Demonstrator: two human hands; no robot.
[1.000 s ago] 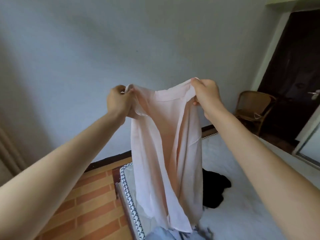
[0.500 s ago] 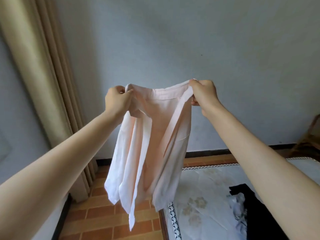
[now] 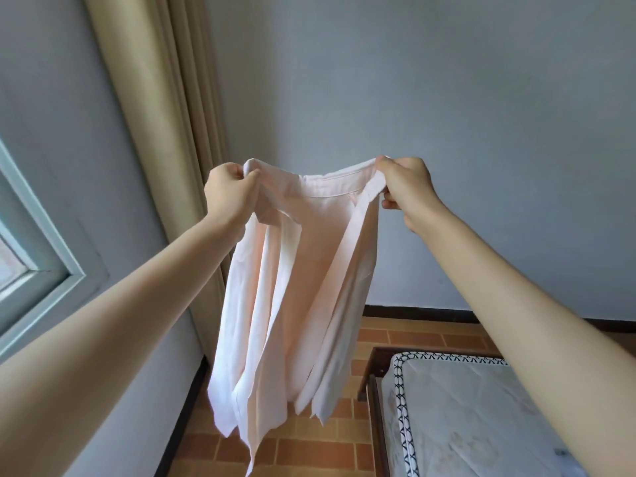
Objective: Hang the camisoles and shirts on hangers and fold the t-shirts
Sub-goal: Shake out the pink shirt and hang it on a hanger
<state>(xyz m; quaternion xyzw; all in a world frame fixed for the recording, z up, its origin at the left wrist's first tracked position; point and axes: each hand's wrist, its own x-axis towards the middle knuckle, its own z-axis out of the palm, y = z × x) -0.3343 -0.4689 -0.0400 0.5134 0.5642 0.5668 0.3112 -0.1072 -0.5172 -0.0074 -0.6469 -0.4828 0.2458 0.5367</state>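
Shirt has swung from above the bed to its left, over the floor. Left hand and right hand each keep a pinching grip on a collar end. No hanger visible; hanging probably follows.

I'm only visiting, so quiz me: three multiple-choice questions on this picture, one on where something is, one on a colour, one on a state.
1. Where is the mattress?
A. lower right
B. upper left
C. top centre

2. What colour is the shirt?
A. black
B. pale pink
C. green

3. How is the shirt held?
A. lying folded on the floor
B. on a hanger
C. hanging from both hands

Answers:
1. A, its patterned edge shows at lower right.
2. B, the cloth is pale pink.
3. C, the left hand and right hand grip its collar, and it hangs above the floor.
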